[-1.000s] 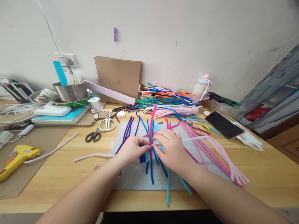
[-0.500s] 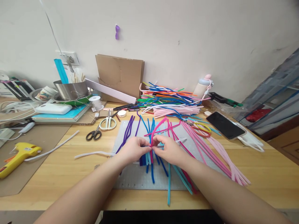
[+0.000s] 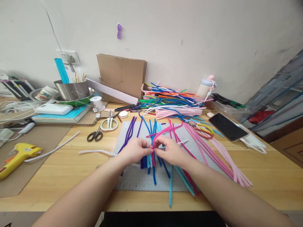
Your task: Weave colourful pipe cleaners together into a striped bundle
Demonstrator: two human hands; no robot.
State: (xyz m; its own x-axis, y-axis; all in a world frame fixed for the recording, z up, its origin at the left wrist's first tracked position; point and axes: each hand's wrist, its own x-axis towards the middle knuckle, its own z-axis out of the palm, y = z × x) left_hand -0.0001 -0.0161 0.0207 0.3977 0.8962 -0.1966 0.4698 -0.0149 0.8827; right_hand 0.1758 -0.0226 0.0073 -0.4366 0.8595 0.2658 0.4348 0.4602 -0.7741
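Both hands work close together above a grey cutting mat (image 3: 134, 184). A hot-pink pipe cleaner (image 3: 160, 131) rises from between my fingertips and bends to the right, its lower end hanging below. My right hand (image 3: 170, 150) pinches it with thumb and index finger. Just left of it, my left hand (image 3: 137, 150) is closed in a pinch at a row of purple, light-blue and blue pipe cleaners (image 3: 148, 160); its exact hold is partly hidden. A white pipe cleaner (image 3: 97, 152) runs crosswise, passing behind my left hand. Loose purple pipe cleaners (image 3: 129, 130) lie beyond that hand.
Scissors with white handles (image 3: 109, 123) and black-handled scissors (image 3: 94, 135) lie left of the mat. A yellow glue gun (image 3: 21, 157) rests at far left. Behind is a pile of coloured pipe cleaners (image 3: 175, 99); pink ones (image 3: 220, 154) and a phone (image 3: 228, 126) lie right.
The pink pipe cleaner's upper part has tipped further right and lower. The white pipe cleaner's left end has shifted slightly right. Both hands stay nearly in place.
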